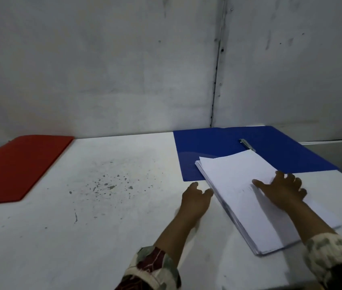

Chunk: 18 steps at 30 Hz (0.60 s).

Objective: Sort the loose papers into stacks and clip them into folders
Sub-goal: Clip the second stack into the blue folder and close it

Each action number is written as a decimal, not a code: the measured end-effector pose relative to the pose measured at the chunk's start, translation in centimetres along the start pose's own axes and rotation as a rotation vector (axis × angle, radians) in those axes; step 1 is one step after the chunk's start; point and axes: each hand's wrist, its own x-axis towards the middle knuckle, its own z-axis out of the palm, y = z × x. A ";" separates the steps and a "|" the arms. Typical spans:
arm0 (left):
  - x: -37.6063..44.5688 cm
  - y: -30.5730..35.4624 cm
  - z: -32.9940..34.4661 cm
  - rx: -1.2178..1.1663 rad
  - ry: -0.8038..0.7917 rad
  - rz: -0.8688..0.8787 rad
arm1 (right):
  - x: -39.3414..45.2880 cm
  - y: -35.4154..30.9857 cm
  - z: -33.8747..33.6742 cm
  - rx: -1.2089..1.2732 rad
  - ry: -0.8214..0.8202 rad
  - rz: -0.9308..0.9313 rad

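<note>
Two hands work at the near right of the bench (107, 206), and the move ahead turns on how they bracket one stack of paper (249, 197). The stack lies with its long axis slanting from the near right up toward the far left, its far end overlapping the near edge of the blue folder (212, 145). The right hand (281, 189) is the nearer grip: it lies flat on top of the sheets with fingers spread and straight, pressing rather than clasping. The left hand (195, 198) sits just beside the stack's left long edge, fingers loosely bent at the paper's side; whether they touch the edge I cannot tell, and it holds nothing. My reading is that the pile is being squared or slid onward into the folder. The blue folder lies open and flat, with nothing inside but the stack's far end and its metal clip (247, 145), which sits just beyond the paper's far corner, apparently not yet over the sheets. Well apart, at the far left, a red folder (21, 166) lies closed; its contents are hidden.
</note>
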 end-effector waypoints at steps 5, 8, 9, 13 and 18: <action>0.4 1.6 2.7 -0.232 0.038 -0.073 | 1.4 2.3 -0.6 0.000 -0.033 0.103; 1.3 2.2 3.7 -0.392 0.047 -0.129 | 2.0 2.3 -1.0 -0.024 -0.008 0.067; 1.8 2.4 4.1 -0.432 0.049 -0.148 | 2.3 2.3 -1.2 -0.026 -0.023 0.056; 2.8 2.7 4.4 -0.489 0.089 -0.201 | 2.9 2.1 -1.4 0.029 -0.124 0.051; 4.0 2.7 4.9 -0.313 0.095 -0.154 | 2.8 1.4 -0.6 0.062 -0.117 0.034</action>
